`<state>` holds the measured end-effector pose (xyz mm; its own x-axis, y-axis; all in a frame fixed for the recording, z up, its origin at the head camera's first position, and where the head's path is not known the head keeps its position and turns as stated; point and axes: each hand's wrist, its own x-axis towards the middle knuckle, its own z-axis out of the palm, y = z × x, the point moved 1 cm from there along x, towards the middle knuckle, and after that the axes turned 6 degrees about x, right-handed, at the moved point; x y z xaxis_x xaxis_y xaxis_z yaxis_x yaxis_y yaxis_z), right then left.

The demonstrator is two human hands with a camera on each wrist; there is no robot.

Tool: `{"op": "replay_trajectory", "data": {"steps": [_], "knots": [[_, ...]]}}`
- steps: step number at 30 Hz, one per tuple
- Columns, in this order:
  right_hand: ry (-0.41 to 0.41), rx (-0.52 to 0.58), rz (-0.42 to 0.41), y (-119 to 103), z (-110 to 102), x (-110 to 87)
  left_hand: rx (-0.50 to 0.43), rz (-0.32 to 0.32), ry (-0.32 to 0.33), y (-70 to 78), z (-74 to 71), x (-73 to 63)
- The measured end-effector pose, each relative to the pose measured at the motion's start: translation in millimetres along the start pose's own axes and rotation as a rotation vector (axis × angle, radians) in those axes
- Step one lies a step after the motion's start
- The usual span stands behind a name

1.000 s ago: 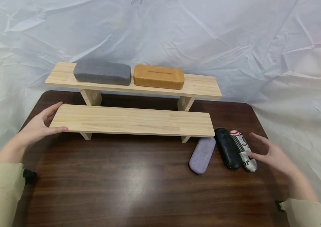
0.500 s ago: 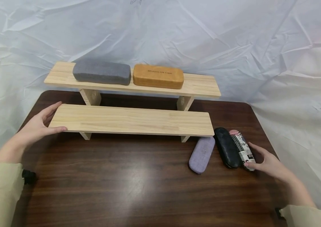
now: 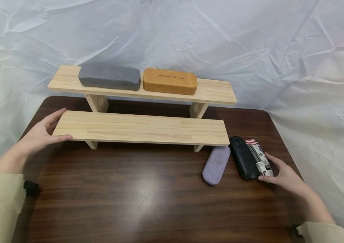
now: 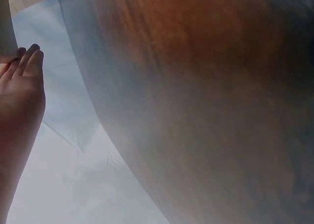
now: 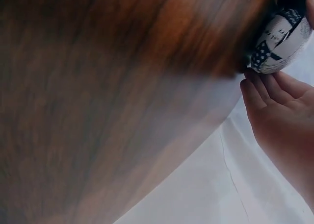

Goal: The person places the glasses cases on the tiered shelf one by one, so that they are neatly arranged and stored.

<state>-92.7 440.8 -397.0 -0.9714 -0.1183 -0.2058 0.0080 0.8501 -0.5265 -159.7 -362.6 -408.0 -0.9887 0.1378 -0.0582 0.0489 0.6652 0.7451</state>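
My left hand (image 3: 39, 134) grips the left end of the front wooden shelf (image 3: 138, 128), thumb along its front edge and fingers at the back corner. In the left wrist view, the same hand (image 4: 22, 94) shows at the left edge. At the right, my right hand (image 3: 287, 176) holds a glasses case with newspaper print (image 3: 260, 156) between thumb and fingers; it lies on the table. The right wrist view shows fingertips against the end of this case (image 5: 280, 43). Touching its left side is a black glasses case (image 3: 243, 158). A lilac glasses case (image 3: 216, 166) lies further left.
Behind stands a higher wooden shelf (image 3: 216, 91), bearing a grey glasses case (image 3: 109, 78) and a tan glasses case (image 3: 170, 81). Both shelves stand on a dark brown table (image 3: 129, 195). White sheeting (image 3: 172, 33) hangs behind and at the sides.
My right hand has moved left onto the newspaper-print case and closed its thumb and fingers around it. The left hand stays at the shelf's end.
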Motion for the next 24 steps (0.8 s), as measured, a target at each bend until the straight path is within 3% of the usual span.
{"op": "replay_trajectory", "data": {"steps": [11, 17, 24], "knots": [[0.008, 0.0, 0.016, -3.9, -3.5, 0.5, 0.001, 0.003, -0.001, 2.4, -0.5, -0.2], [0.094, 0.055, 0.009, -4.2, -3.5, -1.7, -0.006, 0.005, -0.001, 2.5, -0.3, -0.4], [0.189, 0.111, -0.078, 2.5, -2.1, -3.5, -0.01, 0.007, 0.0, 2.1, 0.5, -1.3]]}}
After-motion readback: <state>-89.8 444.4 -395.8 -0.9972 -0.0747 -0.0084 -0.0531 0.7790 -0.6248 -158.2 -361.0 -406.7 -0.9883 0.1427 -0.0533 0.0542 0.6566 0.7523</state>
